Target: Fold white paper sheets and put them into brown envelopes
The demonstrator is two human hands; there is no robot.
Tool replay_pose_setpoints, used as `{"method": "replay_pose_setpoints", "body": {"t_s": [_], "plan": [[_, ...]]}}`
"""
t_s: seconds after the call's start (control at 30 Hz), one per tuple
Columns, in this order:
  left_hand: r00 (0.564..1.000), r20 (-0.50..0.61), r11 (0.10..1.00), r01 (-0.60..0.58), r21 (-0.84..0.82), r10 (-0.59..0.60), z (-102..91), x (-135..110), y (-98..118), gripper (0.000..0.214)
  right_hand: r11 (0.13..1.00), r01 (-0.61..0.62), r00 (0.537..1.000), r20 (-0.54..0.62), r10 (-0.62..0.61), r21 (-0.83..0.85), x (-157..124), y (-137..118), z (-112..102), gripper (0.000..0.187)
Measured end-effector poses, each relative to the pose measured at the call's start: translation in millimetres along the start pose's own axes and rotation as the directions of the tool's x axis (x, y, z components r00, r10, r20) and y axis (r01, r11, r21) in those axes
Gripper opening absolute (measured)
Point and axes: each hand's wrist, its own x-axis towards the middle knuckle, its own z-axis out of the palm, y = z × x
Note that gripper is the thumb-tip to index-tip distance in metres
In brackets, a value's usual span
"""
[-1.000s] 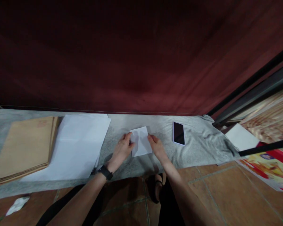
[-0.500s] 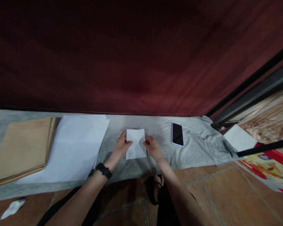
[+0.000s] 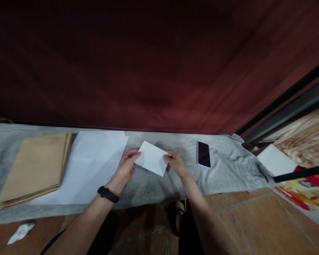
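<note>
A folded white sheet of paper (image 3: 152,158) is held tilted just above the grey cloth (image 3: 223,170). My left hand (image 3: 127,165) grips its left edge, with a black watch on that wrist. My right hand (image 3: 176,163) pinches its right edge. To the left of my hands lies a stack of white paper (image 3: 90,166), and further left a stack of brown envelopes (image 3: 34,166).
A black phone (image 3: 203,154) lies face up on the cloth to the right. A dark red curtain hangs behind. A white sheet (image 3: 276,161), a black bar and a colourful poster (image 3: 305,191) are at the right. A crumpled paper scrap (image 3: 20,232) lies on the tiled floor.
The folded sheet has been lifted off the cloth and turned so it lies wider, slanting down to the right. Both hands stay on its edges.
</note>
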Motion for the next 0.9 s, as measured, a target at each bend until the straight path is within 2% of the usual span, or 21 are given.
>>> {"method": "replay_pose_setpoints", "body": {"t_s": [0.07,0.17,0.2,0.3,0.37,0.43,0.5,0.53,0.6,0.67,0.73,0.8,0.83,0.9], "plan": [[0.999,0.042,0.989,-0.040,0.141,0.035,-9.7,4.7,2.1,0.046,0.997,0.036,0.999,0.012,-0.035,-0.072,7.1,2.2,-2.3,0.013],[0.977,0.212,0.954,-0.062,0.294,-0.001,-19.5,8.4,-2.6,0.038,0.974,0.085,0.993,-0.057,-0.099,-0.211,13.5,2.1,-0.1,0.023],[0.974,0.227,0.946,-0.061,0.320,-0.014,-21.4,8.5,-6.0,0.035,0.954,0.105,0.984,-0.107,-0.140,-0.280,13.2,1.2,2.7,0.028],[0.983,0.180,0.924,-0.035,0.380,-0.037,-24.0,6.2,-17.2,0.031,0.853,0.171,0.928,-0.210,-0.308,-0.494,2.0,-1.7,18.4,0.040],[0.984,0.161,0.913,0.004,0.409,-0.077,-24.7,3.9,-22.7,0.032,0.791,0.236,0.916,-0.143,-0.375,-0.565,-13.3,-0.8,33.9,0.043],[0.978,0.166,0.905,0.042,0.423,-0.123,-25.3,1.9,-25.7,0.033,0.730,0.312,0.918,-0.004,-0.396,-0.608,-31.8,3.9,50.7,0.044],[0.974,0.175,0.899,0.056,0.435,-0.145,-26.5,0.4,-26.1,0.033,0.627,0.400,0.899,0.152,-0.411,-0.668,-49.1,11.9,65.1,0.047],[0.975,0.173,0.887,0.046,0.459,-0.140,-27.4,-0.5,-25.5,0.032,0.582,0.413,0.893,0.187,-0.409,-0.701,-56.1,16.5,70.5,0.050],[0.988,0.140,0.820,-0.027,0.572,-0.065,-29.0,-3.5,-22.7,0.026,0.519,0.401,0.897,0.208,-0.390,-0.755,-65.6,25.0,77.3,0.054],[0.990,0.087,0.653,-0.138,0.745,0.110,-28.8,-8.9,-19.3,0.018,0.473,0.375,0.904,0.201,-0.377,-0.797,-69.1,30.8,79.8,0.055],[0.938,0.115,0.427,-0.255,0.868,0.326,-24.4,-16.3,-18.3,0.018,0.436,0.358,0.908,0.198,-0.370,-0.826,-69.0,33.3,80.0,0.055],[0.855,0.247,0.265,-0.395,0.880,0.455,-15.3,-24.3,-23.3,0.029,0.415,0.351,0.911,0.205,-0.357,-0.839,-68.1,33.2,79.3,0.055],[0.815,0.338,0.226,-0.482,0.847,0.471,-9.4,-28.0,-28.5,0.037,0.405,0.361,0.911,0.224,-0.347,-0.840,-68.0,32.5,79.0,0.056],[0.737,0.522,0.205,-0.642,0.739,0.429,2.4,-34.2,-43.3,0.050,0.380,0.396,0.904,0.280,-0.324,-0.836,-69.1,30.6,78.3,0.060]]}}
